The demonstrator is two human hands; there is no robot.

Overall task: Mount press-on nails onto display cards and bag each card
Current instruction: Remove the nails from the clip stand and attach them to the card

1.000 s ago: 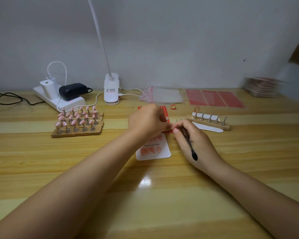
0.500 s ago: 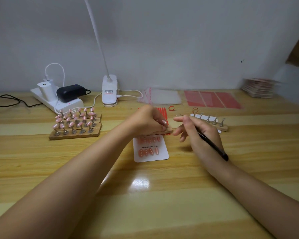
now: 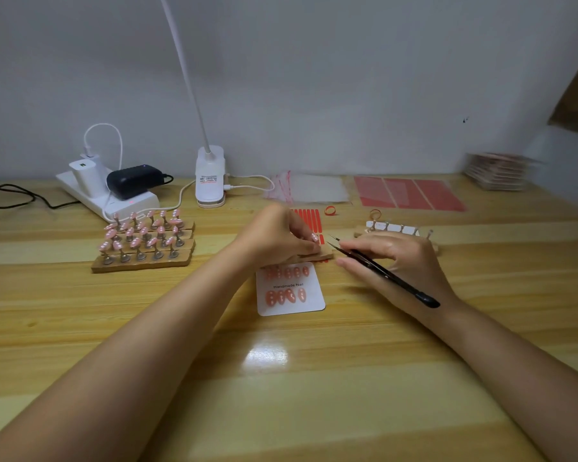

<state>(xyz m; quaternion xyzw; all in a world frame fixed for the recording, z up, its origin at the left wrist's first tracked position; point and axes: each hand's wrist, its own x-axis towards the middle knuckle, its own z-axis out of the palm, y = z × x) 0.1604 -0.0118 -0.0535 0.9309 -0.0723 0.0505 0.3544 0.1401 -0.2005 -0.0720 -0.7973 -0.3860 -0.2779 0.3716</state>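
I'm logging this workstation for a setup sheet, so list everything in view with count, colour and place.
display card: one, white, pink nails on it, centre
nail stand blocks: several rows, wooden, pink nails, left
small stand: one, white-topped, right
tweezers: one, black, in right hand
red strips: several, behind left hand
red sheets: far right
clear bags: far centre
lamp: white
power strip: white, far left
left hand: grips a wooden block
right hand: holds tweezers
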